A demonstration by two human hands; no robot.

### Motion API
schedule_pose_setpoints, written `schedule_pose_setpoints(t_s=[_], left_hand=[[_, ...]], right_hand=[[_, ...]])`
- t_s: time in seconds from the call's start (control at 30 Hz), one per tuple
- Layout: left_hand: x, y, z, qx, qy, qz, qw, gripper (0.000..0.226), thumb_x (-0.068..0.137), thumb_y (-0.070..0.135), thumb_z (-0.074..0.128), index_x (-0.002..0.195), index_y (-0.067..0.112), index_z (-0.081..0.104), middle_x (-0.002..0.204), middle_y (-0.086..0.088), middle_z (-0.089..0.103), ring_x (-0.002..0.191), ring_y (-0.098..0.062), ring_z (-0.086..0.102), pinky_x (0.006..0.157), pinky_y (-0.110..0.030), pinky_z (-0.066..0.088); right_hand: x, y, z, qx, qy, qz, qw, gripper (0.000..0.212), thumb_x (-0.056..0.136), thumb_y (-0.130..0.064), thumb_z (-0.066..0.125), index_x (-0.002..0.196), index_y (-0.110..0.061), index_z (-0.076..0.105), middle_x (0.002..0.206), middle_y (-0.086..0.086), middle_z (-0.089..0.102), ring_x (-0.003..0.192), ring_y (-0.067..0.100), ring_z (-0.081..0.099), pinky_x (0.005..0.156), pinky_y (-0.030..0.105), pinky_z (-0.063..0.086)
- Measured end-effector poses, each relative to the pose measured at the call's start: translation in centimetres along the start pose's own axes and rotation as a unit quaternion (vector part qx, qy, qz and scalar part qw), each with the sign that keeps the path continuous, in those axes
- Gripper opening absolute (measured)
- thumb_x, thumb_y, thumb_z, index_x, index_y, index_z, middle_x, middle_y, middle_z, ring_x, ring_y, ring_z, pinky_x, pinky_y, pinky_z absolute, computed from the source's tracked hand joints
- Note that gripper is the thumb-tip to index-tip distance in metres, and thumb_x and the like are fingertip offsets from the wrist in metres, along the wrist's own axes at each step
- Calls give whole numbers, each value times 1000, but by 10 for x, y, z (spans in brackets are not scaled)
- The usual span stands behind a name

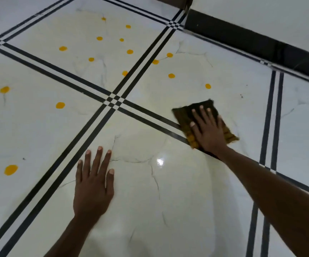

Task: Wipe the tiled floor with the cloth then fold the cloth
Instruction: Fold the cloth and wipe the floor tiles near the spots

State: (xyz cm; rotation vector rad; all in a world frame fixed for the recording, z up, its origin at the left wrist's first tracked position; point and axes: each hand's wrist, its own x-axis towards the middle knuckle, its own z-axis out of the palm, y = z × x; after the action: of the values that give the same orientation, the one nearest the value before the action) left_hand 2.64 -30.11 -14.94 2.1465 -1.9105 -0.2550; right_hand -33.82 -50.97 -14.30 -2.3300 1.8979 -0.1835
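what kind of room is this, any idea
Probably an indoor room of a home: a glossy marble-look tiled floor with black border stripes, and a dark skirting board along a pale wall. Which room, I cannot tell.

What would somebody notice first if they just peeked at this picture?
Probably the bright yellow spots scattered over the white tiled floor, mostly in the upper left and middle. Next, the right hand pressing flat on a dark cloth right of centre, beside a black tile stripe. The left hand rests flat on the floor, lower down near the middle.
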Motion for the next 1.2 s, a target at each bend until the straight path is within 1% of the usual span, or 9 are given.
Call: schedule_pose_setpoints(t_s=[0.17, 0.33, 0.47, 0.57, 0.7, 0.83, 1.03, 1.1, 1.2], left_hand=[[-1, 0, 1, -4, 2, -5, 1000, 62, 105, 39, 30, 165, 29, 19, 175, 4, 10, 163, -23, 0, 130, -55, 13], [-1, -2, 0, 13, -10, -1, 1000, 61, 106, 40, 28, 165, 29, 17, 175, 3, 9, 163, -23, -2, 130, -55, 14], [0, -2, 1, 15, -5, 0, 1000, 61, 107, 39, 28, 166, 29, 16, 175, 3, 8, 163, -23, -2, 130, -54, 14], [0, -2, 3, 14, 0, -3, 1000, 61, 107, 38, 28, 166, 29, 16, 175, 4, 8, 163, -23, -2, 131, -53, 13], [-1, -2, 5, 14, 4, 0, 1000, 61, 107, 39, 27, 166, 30, 16, 175, 4, 8, 163, -22, -2, 131, -53, 12], [-1, -4, 4, 10, 4, 2, 1000, 60, 107, 40, 27, 165, 30, 16, 175, 5, 8, 163, -21, -3, 131, -53, 13], [-2, -7, 5, 10, 7, 10, 1000, 60, 108, 41, 25, 165, 30, 17, 175, 4, 9, 163, -22, -2, 131, -53, 13], [-2, -7, 5, 13, 4, 5, 1000, 59, 108, 42, 22, 166, 30, 15, 175, 4, 8, 163, -22, -2, 131, -53, 13], [-3, -5, 6, 10, -10, 0, 1000, 60, 108, 43, 19, 166, 29, 16, 175, 3, 9, 163, -25, -2, 131, -54, 11]], right_hand=[[66, -24, -5, 39, -41, 156, 986, 63, 109, -51, 21, 167, -30, 12, 177, 8, 2, 162, 35, -3, 124, 70, -5], [30, -137, 24, -8, -64, -189, 980, 66, 104, -56, 13, 165, -33, 22, 176, 3, 13, 163, 32, 6, 126, 69, 4], [-20, -100, 17, 9, -84, -346, 934, 58, 108, -54, 34, 163, -37, 27, 175, -5, 16, 164, 21, 5, 131, 55, -3], [13, -41, 13, 9, -2, -130, 992, 59, 105, -57, 34, 161, -37, 34, 172, 1, 28, 161, 27, 20, 127, 64, 15], [80, -63, 10, 42, -40, 121, 991, 64, 107, -52, 22, 166, -29, 17, 176, 10, 7, 162, 37, 1, 123, 72, -2], [51, -147, 36, 6, -6, -99, 995, 62, 105, -49, 24, 160, -26, 39, 170, 13, 31, 158, 41, 25, 119, 76, 19], [-71, -111, 22, -17, -100, -364, 926, 58, 111, -52, 28, 165, -38, 15, 176, -6, 5, 163, 21, -7, 130, 56, -9], [-79, -71, 18, -11, -75, -257, 964, 59, 109, -56, 26, 165, -39, 18, 176, -6, 7, 164, 21, -3, 129, 62, 0], [-88, -52, 16, 44, -9, 85, 995, 68, 104, -60, 20, 165, -31, 25, 175, 4, 17, 163, 30, 9, 127, 67, 7]])
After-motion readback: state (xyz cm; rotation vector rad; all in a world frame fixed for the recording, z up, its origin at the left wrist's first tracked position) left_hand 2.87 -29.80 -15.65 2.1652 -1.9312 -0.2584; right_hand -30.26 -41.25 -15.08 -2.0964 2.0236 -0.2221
